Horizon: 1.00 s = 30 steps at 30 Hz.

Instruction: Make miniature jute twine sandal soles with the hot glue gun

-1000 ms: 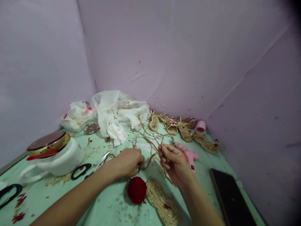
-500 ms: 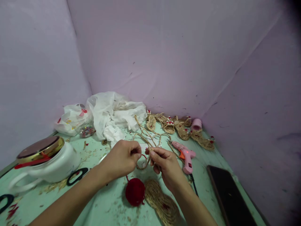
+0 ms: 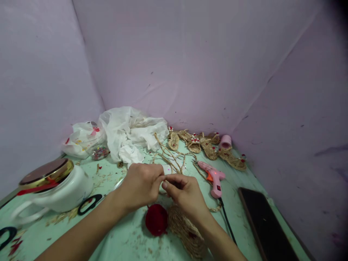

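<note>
My left hand (image 3: 144,185) and my right hand (image 3: 185,190) meet above the middle of the table, both closed in a pinch with fingertips together. What lies between the fingertips is hidden now; half a second ago red yarn showed at the left fingers and braided straw cord in the right. That straw cord (image 3: 176,165) runs over the table behind my hands. Below them sits a ball of red yarn (image 3: 156,219). Touching it on the right is a coiled straw sole (image 3: 187,233) with a dark red spot, partly covered by my right forearm.
Right of my hands lie a pink glue gun (image 3: 212,174) and a dark phone (image 3: 265,224). Small straw slippers (image 3: 209,148) and a pink tape roll (image 3: 225,141) line the wall. White plastic (image 3: 130,128) lies behind; a white teapot (image 3: 72,190) and black-handled scissors (image 3: 89,203) stand left.
My hands have come closer together, fingertips now meeting. The red strand between them no longer shows. A piece of braided cord now shows right of my right wrist.
</note>
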Each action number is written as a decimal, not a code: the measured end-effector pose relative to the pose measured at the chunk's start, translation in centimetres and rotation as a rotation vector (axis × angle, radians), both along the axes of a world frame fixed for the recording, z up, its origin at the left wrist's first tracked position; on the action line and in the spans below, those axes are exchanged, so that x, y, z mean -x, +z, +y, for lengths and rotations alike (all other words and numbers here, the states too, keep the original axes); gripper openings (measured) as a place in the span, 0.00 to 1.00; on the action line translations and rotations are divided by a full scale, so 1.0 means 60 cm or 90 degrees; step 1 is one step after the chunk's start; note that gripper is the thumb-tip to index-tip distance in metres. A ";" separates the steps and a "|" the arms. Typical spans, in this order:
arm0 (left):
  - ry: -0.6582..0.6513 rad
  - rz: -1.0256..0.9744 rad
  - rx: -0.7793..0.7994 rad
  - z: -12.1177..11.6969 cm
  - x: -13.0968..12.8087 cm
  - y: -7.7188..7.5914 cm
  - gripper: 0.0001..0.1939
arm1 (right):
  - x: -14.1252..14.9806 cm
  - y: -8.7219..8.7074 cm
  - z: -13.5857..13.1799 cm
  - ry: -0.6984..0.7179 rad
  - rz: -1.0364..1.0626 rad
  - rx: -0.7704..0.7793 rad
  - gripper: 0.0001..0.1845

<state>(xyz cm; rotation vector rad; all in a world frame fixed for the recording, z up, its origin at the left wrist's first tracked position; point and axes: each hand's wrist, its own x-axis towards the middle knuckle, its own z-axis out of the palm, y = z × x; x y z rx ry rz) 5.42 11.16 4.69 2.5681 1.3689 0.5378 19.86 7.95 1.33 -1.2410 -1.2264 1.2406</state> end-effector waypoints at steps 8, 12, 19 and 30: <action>0.248 -0.051 0.061 0.043 0.045 0.030 0.17 | -0.003 0.009 0.010 -0.087 0.100 0.086 0.10; 0.063 -0.232 0.353 0.033 0.031 0.034 0.13 | -0.002 0.011 0.009 -0.096 0.145 0.105 0.11; -0.028 -0.234 0.351 0.018 0.015 0.022 0.09 | -0.009 0.009 0.008 -0.088 0.130 0.048 0.10; 0.030 -0.087 0.168 -0.005 -0.004 0.022 0.11 | 0.002 0.013 0.000 -0.078 0.153 0.097 0.13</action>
